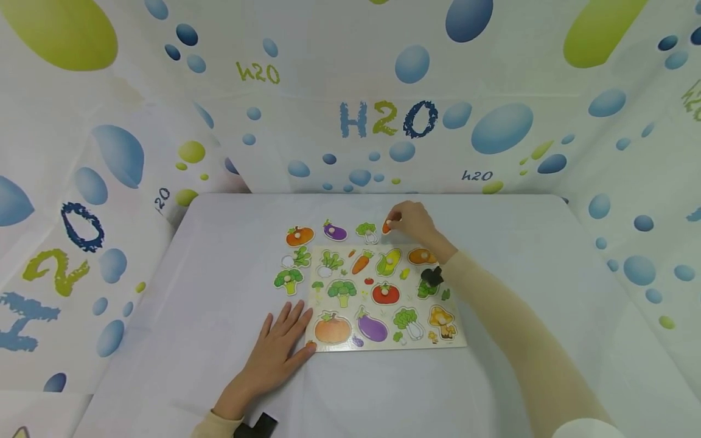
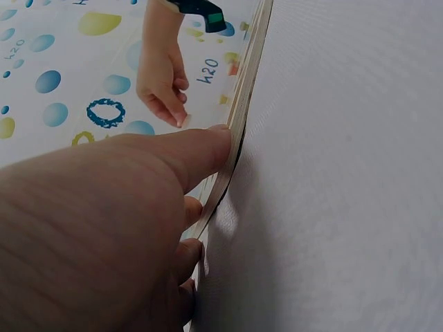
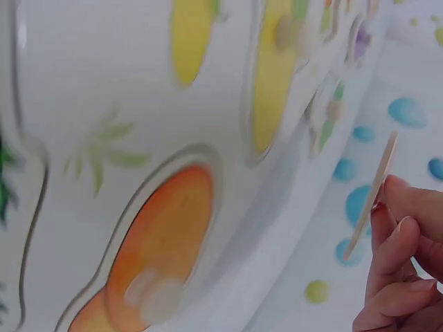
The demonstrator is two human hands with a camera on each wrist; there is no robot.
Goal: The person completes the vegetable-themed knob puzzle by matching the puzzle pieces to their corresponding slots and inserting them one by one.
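Note:
My right hand [image 1: 414, 222] pinches a small orange knobbed puzzle piece [image 1: 386, 227] just beyond the board's far edge. Only its thin wooden edge [image 3: 372, 197] shows in the right wrist view, so its kind is unclear. The vegetable puzzle board [image 1: 358, 310] lies flat on the table. My left hand [image 1: 278, 340] rests beside its near left corner, fingers extended; the thumb [image 2: 204, 149] touches the board's edge. On the board, knobbed corn [image 1: 389, 263], tomato [image 1: 386, 294] and orange-brown oval [image 1: 422, 256] pieces sit in place.
Loose pieces lie around the board: a pumpkin [image 1: 300, 236], an eggplant [image 1: 334, 231] and a bok choy [image 1: 367, 232] along the far side, a white radish [image 1: 296, 258] and a broccoli [image 1: 288, 280] at the left. A white cloth covers the table [image 1: 219, 274]; a patterned curtain [image 1: 306, 134] hangs behind.

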